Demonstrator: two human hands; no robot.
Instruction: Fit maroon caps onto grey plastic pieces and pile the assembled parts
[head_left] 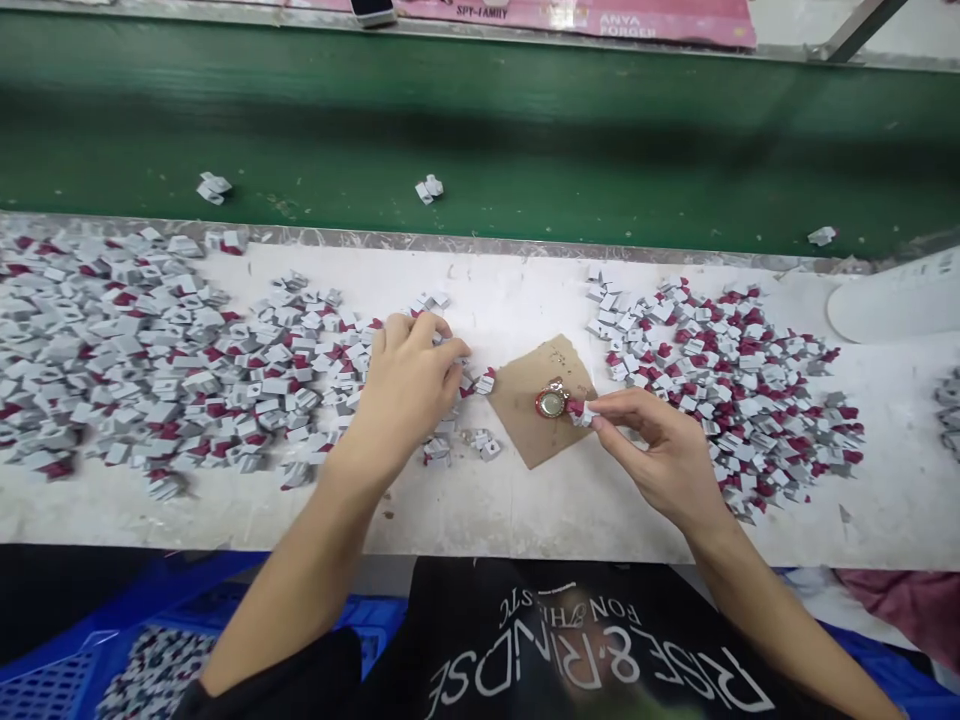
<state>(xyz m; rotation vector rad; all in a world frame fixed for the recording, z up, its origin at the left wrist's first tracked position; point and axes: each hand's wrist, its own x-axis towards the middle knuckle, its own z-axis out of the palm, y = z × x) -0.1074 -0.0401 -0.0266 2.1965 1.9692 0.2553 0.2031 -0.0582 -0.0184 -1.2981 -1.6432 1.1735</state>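
My right hand (660, 450) pinches a small grey-and-maroon plastic piece (579, 410) between thumb and forefinger. The piece is over a square of brown cardboard (532, 440), right beside a round metallic object with a red rim (552, 402). My left hand (412, 385) is loosely curled, palm down, at the right end of a wide spread of similar grey and maroon pieces (187, 350). Its thumb and forefinger are apart, close to some of these pieces, and no held piece shows. Another heap of pieces (720, 370) lies beyond my right hand.
Behind the white tabletop (465, 510) runs a green belt (525, 130) carrying a few pieces. A white cylindrical container (900, 295) lies or stands at the right. Below the table's front edge, a blue crate (45, 685) holds many small pieces.
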